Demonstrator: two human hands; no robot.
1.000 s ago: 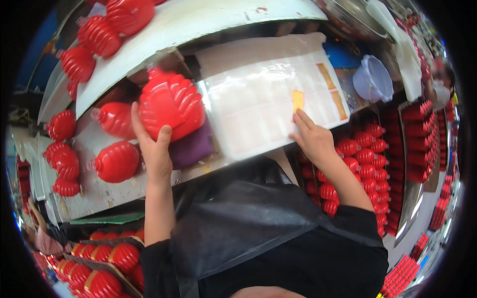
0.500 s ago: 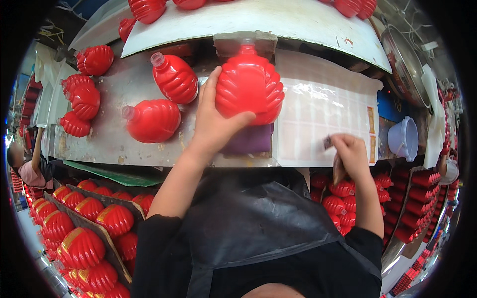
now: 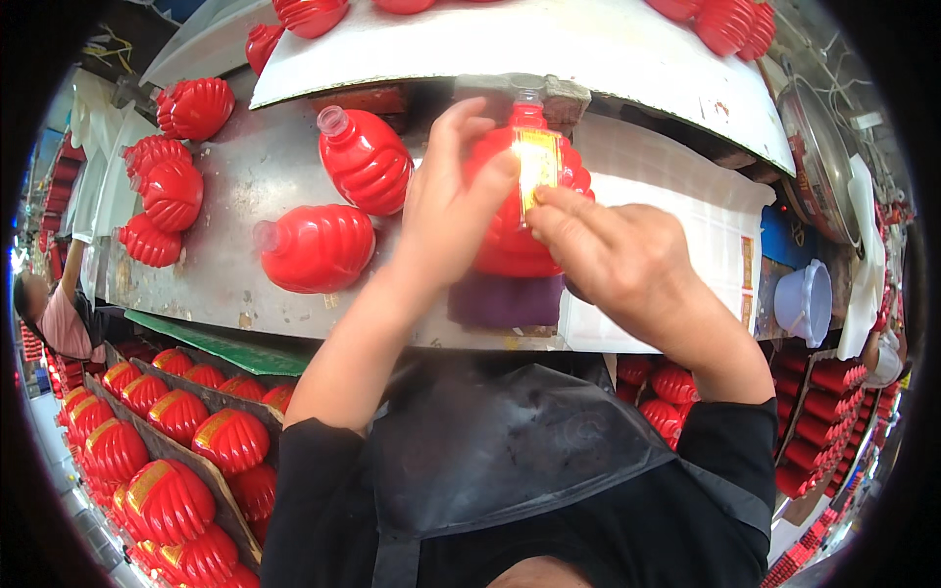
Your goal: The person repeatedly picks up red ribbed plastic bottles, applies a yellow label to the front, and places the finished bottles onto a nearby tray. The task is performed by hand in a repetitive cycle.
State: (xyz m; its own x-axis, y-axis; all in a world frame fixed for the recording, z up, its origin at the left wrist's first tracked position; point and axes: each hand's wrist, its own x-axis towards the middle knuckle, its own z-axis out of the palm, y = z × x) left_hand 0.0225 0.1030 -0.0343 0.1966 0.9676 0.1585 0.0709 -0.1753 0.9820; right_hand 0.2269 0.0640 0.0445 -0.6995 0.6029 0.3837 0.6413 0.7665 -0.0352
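Note:
A red ribbed bottle (image 3: 512, 245) with a clear neck lies on its back, its neck toward a block at the far side. On its upper face is a shiny gold label (image 3: 537, 162). My right hand (image 3: 627, 250) is closed, its fingertips pinching the label's lower end. Something dark shows under that hand, too hidden to name. At the bottle's left side, my left hand (image 3: 451, 186) has its thumb by the label's left edge and its fingers raised and apart, slightly blurred. Beneath the bottle's near end lies a purple cloth (image 3: 505, 304).
Two red bottles (image 3: 365, 162) lie left of my left hand, with several more at the table's far left. A white board (image 3: 529, 39) spans the back. Right are a translucent sheet (image 3: 676, 196) and a lilac bucket (image 3: 804, 302). Crates of labelled bottles (image 3: 172, 500) stand lower left.
My right hand has moved left from the sheet onto the bottle, where a gold label now shows. My left hand has shifted from gripping the bottle's side up beside the label.

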